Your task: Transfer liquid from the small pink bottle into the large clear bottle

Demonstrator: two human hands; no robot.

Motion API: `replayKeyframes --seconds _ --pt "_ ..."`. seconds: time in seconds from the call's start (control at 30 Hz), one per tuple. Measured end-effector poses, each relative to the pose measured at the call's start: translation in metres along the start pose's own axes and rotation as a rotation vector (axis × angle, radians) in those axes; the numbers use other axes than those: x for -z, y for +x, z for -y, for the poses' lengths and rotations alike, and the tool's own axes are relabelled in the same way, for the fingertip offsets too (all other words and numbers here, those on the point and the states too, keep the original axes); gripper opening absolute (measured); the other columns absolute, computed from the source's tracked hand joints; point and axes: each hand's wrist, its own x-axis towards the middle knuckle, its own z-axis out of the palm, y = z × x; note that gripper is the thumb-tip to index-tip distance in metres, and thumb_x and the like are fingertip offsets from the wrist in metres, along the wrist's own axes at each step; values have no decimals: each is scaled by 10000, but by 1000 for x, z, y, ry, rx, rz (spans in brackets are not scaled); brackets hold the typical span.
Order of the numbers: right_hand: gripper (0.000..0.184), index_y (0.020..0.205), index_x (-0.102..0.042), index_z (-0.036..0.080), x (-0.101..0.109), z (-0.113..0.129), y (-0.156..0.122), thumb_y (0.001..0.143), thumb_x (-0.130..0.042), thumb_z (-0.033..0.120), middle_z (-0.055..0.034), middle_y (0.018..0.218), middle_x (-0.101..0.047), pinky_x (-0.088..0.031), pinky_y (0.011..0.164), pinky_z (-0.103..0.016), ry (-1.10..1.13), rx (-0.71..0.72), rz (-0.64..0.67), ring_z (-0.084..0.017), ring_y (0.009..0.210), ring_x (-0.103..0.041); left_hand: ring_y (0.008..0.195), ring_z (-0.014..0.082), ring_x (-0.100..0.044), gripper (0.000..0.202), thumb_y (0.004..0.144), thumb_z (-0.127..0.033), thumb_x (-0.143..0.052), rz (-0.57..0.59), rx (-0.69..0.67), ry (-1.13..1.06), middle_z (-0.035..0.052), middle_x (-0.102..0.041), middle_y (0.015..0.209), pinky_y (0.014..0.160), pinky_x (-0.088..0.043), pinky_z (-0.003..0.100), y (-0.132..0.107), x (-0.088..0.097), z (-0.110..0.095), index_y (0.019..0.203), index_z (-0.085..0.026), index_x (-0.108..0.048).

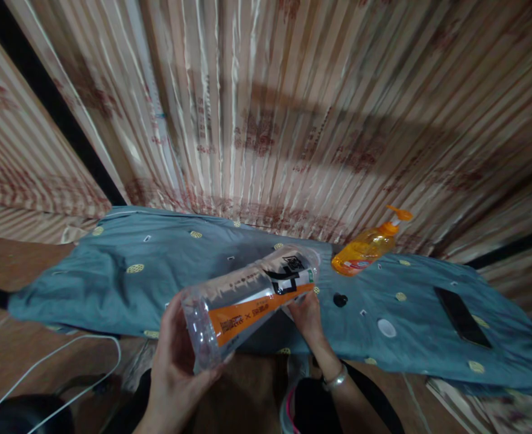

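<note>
A large clear plastic bottle point(248, 286) with an orange, white and black label lies slantwise between my hands, above the blue-green cloth. My left hand point(175, 355) is wrapped round its nearer, lower end. At the farther, upper-right end, my right hand point(306, 313) grips it from below, with some of its fingers hidden behind the bottle. The bottle looks see-through and no liquid shows in it. Right of my right hand, a small black cap-like piece point(340, 299) rests on the cloth.
An orange pump bottle point(361, 252) stands at the back of the cloth-covered surface point(125, 289). A white disc point(386, 328) and a black phone point(462, 316) lie to the right. Striped curtains point(257, 120) hang behind. A white cable point(73, 343) loops at lower left.
</note>
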Motion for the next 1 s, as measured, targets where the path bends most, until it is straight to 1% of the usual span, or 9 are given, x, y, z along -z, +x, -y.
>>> replayKeyframes --seconds 0.1,0.2,0.27,0.4,0.47,0.6,0.77,0.87,1.0 --pt "328 999 -573 206 -1 0 0 751 -685 389 -172 968 -726 -532 907 -625 4 2 -13 -397 989 -681 1173 327 -702 983 528 -215 -950 -27 44 -41 117 -690 1319 875 -633 367 -2 -5 -5 1419 -260 -536" --pt "284 973 -577 222 -1 -1 0 763 -676 386 -150 922 -724 -546 886 -613 -18 -15 -18 -387 946 -684 1209 322 -681 927 554 -291 -937 -123 129 -102 115 -670 1343 917 -616 376 -4 -13 -13 1397 -251 -556" --pt "279 974 -579 229 -2 -1 0 768 -678 390 -139 913 -724 -552 880 -601 -23 -11 -15 -379 938 -683 1218 323 -672 918 553 -317 -934 -154 150 -100 116 -662 1348 931 -610 381 -4 -16 -16 1388 -244 -560" --pt "323 1025 -575 223 -2 -1 0 778 -671 407 -150 969 -729 -539 910 -607 -2 11 -13 -379 1003 -673 1226 350 -659 967 493 -292 -956 -128 157 -56 128 -647 1363 912 -618 395 -3 -13 -14 1374 -235 -563" --pt "325 1026 -570 222 -1 0 0 781 -669 411 -151 964 -728 -534 912 -614 2 5 -16 -378 1006 -671 1232 356 -656 976 478 -276 -960 -115 164 -65 129 -647 1363 909 -620 401 -2 -12 -12 1368 -236 -564" --pt "324 1019 -576 216 0 3 0 774 -683 397 -153 941 -726 -533 907 -611 2 -14 -15 -375 980 -675 1240 352 -655 952 500 -272 -956 -124 149 -96 123 -650 1363 934 -612 412 -2 -10 -11 1369 -244 -565" --pt "320 1022 -583 216 1 4 0 778 -678 400 -148 956 -729 -526 933 -629 18 2 -9 -374 1014 -672 1209 349 -678 982 502 -203 -957 -42 98 -52 127 -666 1346 912 -623 405 1 -4 -4 1391 -251 -542" --pt "312 1007 -592 224 0 3 0 779 -684 415 -144 951 -727 -534 927 -628 -1 -10 -16 -372 1006 -673 1216 344 -677 981 521 -198 -950 -23 55 -23 128 -668 1350 919 -620 396 1 -2 -2 1407 -252 -532" --pt "307 1035 -597 226 -1 2 0 793 -685 392 -149 996 -733 -539 916 -616 3 -5 -2 -360 1011 -675 1214 332 -680 954 544 -227 -944 -54 74 -61 120 -673 1343 915 -621 380 -1 -5 -6 1406 -252 -538"
